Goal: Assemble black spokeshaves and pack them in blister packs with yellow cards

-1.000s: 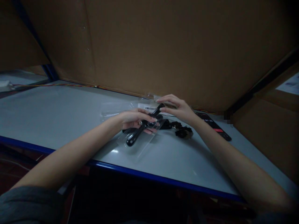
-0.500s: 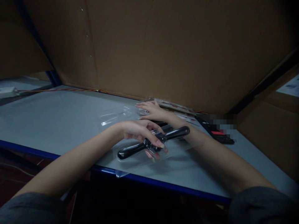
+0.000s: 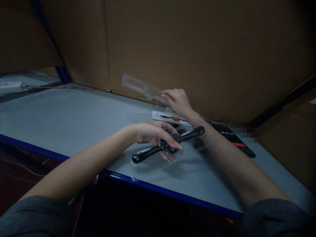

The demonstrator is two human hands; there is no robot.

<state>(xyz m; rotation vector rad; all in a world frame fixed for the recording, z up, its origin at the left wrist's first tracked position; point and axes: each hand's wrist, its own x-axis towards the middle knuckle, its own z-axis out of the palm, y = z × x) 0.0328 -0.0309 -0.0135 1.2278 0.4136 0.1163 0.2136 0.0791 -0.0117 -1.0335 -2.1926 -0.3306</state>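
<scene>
My left hand [image 3: 161, 136] is closed around the middle of a black two-handled tool that looks like a spokeshave [image 3: 146, 154]. A clear plastic sheet or tray [image 3: 150, 168] lies under the tool, held along with it just above the table's front edge. Farther back, my right hand [image 3: 178, 100] pinches one end of a clear plastic blister shell [image 3: 140, 86], raised off the table and tilted up to the left. Beneath that hand lies a printed card [image 3: 170, 117] with a picture of a tool on it. My left hand partly hides dark items behind it.
The grey table [image 3: 74, 115] has a blue front edge [image 3: 148, 186]. Tall cardboard panels [image 3: 185, 49] stand behind it. A phone [image 3: 233, 138] showing a timer lies at the right. Red and yellow wires [image 3: 86, 88] run along the back from a white box [image 3: 12, 86].
My right hand has risen from the table with the clear blister shell, uncovering the printed card. My left hand still grips the black tool; the view has shifted slightly.
</scene>
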